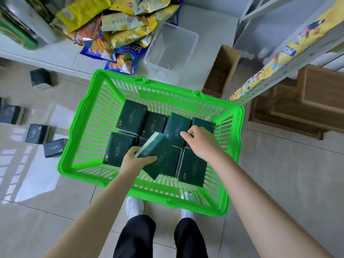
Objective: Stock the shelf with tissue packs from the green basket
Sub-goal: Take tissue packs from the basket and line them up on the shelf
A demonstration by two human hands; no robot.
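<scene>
A soft, light tissue pack (159,152) is gripped by its sides in the left hand (133,161), over the green basket (173,203); the right hand (202,144) cannot be judged.

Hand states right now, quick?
Left hand: holding a tilted dark green rectangular tissue pack.
Right hand: on packs in the green plastic basket; grip cannot be told.

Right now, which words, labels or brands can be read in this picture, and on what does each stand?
None reads with certainty.
Tissue packs: gold script and logo, too small.
Blue snack bag: white Chinese characters, upside down, blurred.
Yellow shelf strip: blue label, blurred.
Clear bin: red sticker, too small.
</scene>
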